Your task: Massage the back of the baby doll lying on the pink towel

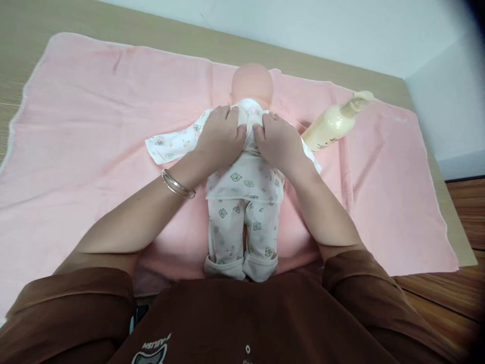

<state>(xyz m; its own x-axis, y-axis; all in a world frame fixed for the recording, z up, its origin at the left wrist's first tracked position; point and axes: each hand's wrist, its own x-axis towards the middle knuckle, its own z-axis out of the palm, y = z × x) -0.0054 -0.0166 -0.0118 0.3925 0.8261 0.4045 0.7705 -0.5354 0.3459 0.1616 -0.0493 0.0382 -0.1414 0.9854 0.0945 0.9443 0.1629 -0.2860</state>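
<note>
A baby doll (252, 83) lies stretched out with its smooth bald head away from me and its legs towards me; no facial features show. It wears a white long-sleeved shirt (246, 179) and matching trousers (227, 227), both printed with small animals. My left hand (222, 134) is wrapped over the doll's left-hand shoulder as I see it. Over the other shoulder curls my right hand (280, 141). Both thumbs point inward on the upper body, where the cloth is creased between them. The fingertips are partly hidden.
A pink towel (94, 101) is spread under the doll on a wooden table (151, 30). To the right, a cream-coloured pump bottle (333, 124) lies on the towel, close to my right hand. A white wall (303, 30) stands behind the table.
</note>
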